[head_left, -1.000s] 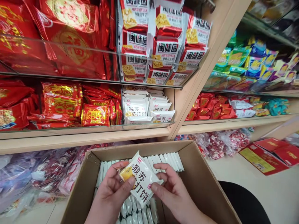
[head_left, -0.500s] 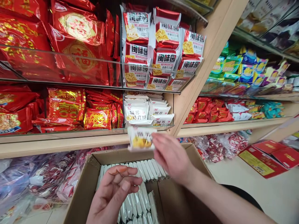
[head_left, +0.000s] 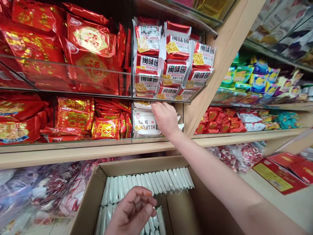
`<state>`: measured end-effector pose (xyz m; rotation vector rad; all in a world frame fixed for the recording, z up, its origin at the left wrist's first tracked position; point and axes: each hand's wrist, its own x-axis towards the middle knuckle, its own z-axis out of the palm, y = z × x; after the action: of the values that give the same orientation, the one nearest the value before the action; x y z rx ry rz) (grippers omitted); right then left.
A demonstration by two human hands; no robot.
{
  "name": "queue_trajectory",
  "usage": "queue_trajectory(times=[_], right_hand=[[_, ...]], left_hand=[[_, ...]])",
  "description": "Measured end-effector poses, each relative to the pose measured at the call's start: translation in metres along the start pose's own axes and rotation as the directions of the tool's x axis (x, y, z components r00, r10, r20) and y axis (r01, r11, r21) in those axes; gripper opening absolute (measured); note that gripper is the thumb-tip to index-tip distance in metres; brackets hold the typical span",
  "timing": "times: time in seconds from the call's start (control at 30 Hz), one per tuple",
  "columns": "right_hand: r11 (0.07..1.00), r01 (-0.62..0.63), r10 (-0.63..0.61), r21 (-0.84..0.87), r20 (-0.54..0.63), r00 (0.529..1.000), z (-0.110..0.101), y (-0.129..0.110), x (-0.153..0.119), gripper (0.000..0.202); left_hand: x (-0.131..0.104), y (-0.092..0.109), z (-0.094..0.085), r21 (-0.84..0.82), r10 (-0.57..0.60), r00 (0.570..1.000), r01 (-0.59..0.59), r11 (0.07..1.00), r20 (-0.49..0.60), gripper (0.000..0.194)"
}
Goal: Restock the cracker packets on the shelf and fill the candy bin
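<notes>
My right hand (head_left: 166, 119) reaches into the lower shelf compartment, fingers bent over the right edge of a white cracker packet (head_left: 143, 105) there. The fingertips' undersides are hidden. Just below lies another white cracker packet (head_left: 146, 123) with black characters, and the hand covers part of the stack on the right. My left hand (head_left: 134, 209) hovers over a cardboard box (head_left: 81, 202), loosely curled with the thumb apart from the fingers and nothing between them. Rows of white wrapped packets (head_left: 156, 182) stand on edge inside the box.
Red-and-white cracker packs (head_left: 176, 70) fill the shelf above, behind a clear front panel. Red and gold packets (head_left: 106, 127) lie to the left. A wooden upright (head_left: 207, 88) divides the shelves. Bagged goods (head_left: 51, 189) and a red carton (head_left: 281, 173) are on the floor.
My right hand has carried a white cracker packet from above the box up into the lower shelf compartment. My left hand has shifted slightly right and down, still over the box.
</notes>
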<state>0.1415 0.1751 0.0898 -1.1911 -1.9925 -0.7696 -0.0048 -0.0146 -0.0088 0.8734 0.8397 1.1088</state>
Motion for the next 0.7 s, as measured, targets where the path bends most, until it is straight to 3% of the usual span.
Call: queue_trajectory(times=[0.17,0.3,0.5,0.7], right_hand=[[0.986,-0.133,0.143,-0.105,0.102,0.984,0.001,-0.011,0.015,0.031],[0.965,-0.237,0.254,-0.115,0.167,0.953,-0.001,-0.023,0.011,0.034],[0.997,-0.079,0.078,0.002,0.167,0.983,0.003,-0.034,0.002,0.044],[0.994,-0.104,0.094,0.039,0.211,0.973,0.015,-0.035,0.023,0.040]], left_hand=[[0.000,-0.003,0.000,0.020,-0.038,0.998,0.037,0.999,0.040,0.023],[0.001,-0.007,-0.001,0.013,-0.019,0.998,0.018,1.000,0.061,0.022],[0.001,-0.011,-0.004,0.065,-0.026,0.995,0.020,0.998,0.095,0.022],[0.003,-0.014,-0.005,0.099,-0.037,0.995,0.029,0.995,0.089,0.025]])
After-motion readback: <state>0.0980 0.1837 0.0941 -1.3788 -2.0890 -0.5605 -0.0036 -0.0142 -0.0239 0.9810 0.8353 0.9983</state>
